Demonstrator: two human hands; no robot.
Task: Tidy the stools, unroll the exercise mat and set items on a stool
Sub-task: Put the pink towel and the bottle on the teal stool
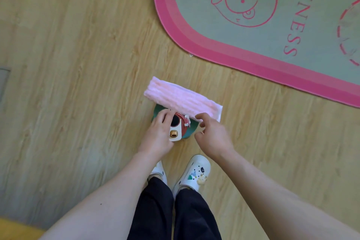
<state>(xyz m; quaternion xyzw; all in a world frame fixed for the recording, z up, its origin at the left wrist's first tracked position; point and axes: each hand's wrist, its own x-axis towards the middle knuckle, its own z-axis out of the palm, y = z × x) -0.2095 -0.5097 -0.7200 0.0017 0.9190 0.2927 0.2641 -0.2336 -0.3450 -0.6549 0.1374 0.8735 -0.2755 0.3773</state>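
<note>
A small green stool (190, 132) stands on the wooden floor just ahead of my feet. A folded pink towel (183, 100) lies across its far side and overhangs both edges. My left hand (159, 132) grips a red and white bottle (178, 129) with a gold clasp, standing on the stool's near side. My right hand (211, 132) hovers just right of the bottle with fingers apart, its fingertips close to the towel's near edge. The exercise mat (214, 45), grey-green with a pink border and a cartoon figure, lies unrolled flat at the upper right.
My two white clogs (194, 174) and dark trousers (175, 210) are right below the stool. A yellow object (15, 230) shows at the bottom left corner. A grey panel (3, 82) sits at the left edge.
</note>
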